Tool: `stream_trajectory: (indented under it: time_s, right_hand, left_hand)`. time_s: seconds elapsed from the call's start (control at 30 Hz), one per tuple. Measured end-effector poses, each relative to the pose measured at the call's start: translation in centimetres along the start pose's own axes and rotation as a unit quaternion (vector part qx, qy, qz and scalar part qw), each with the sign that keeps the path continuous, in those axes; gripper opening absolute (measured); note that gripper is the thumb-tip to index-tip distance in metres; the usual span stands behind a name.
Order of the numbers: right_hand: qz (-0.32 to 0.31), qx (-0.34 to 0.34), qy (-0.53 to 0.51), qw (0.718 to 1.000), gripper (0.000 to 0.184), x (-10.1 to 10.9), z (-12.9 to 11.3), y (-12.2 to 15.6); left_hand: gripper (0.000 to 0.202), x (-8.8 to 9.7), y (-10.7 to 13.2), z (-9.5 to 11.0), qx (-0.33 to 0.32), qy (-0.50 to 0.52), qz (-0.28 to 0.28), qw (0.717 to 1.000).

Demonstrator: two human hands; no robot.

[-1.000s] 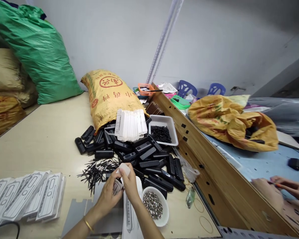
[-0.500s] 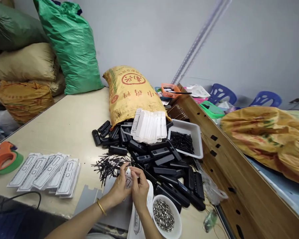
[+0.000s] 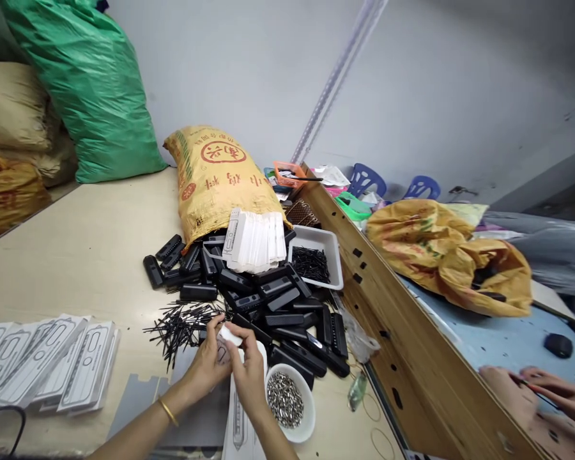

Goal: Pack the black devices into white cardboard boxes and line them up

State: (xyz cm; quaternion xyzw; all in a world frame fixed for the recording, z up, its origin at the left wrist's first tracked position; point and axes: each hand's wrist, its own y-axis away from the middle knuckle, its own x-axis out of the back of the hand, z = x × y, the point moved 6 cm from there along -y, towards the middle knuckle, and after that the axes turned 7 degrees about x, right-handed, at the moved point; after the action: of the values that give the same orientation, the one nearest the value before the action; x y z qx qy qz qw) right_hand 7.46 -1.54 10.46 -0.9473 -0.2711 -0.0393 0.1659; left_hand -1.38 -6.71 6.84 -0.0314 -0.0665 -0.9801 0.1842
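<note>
At 9 o'clock of the hands lie white packaging cards (image 3: 52,367) on the table (image 3: 91,255). The left hand (image 3: 206,365) and the right hand (image 3: 248,377) together pinch a small white piece (image 3: 230,335), held just above the table. At 3 o'clock stands a white bowl (image 3: 308,425) of metal bits; at 12 o'clock, black cases (image 3: 278,306).

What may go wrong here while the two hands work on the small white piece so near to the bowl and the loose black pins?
1. The right hand is beside the white bowl of small metal parts; a bump might tip it.
2. The left hand is close to the loose black pins; a sweep could scatter them.
3. The small white piece, pinched between both hands, might slip into the black casings.
</note>
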Motion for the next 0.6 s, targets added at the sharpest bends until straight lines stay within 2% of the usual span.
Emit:
stream_trajectory:
  time_s: [0.07, 0.17, 0.37, 0.5, 0.6]
  right_hand:
    - [-0.005, -0.041, -0.050, 0.998, 0.023, 0.0, 0.4, -0.6]
    - [-0.021, -0.044, -0.071, 0.996, 0.019, -0.2, 0.4, -0.9]
    - [0.007, 0.054, 0.058, 0.997, 0.015, -0.5, -1.0, 0.2]
    - [0.017, 0.015, 0.078, 0.997, 0.017, -0.2, -0.4, -0.3]
    - [0.021, 0.040, 0.096, 0.994, 0.017, 0.0, -0.2, -0.4]
  left_hand:
    - [0.070, -0.1, 0.1, -0.2, 0.000, 0.007, 0.020, 1.000]
    - [0.070, 0.0, 0.0, -0.3, 0.000, 0.020, 0.045, 0.999]
    - [0.068, 0.0, -0.1, -0.9, 0.008, 0.027, 0.039, 0.999]
    - [0.066, 0.0, 0.2, -0.7, -0.010, 0.041, 0.059, 0.997]
    - [0.064, 0.1, 0.3, -0.6, -0.010, 0.035, 0.070, 0.997]
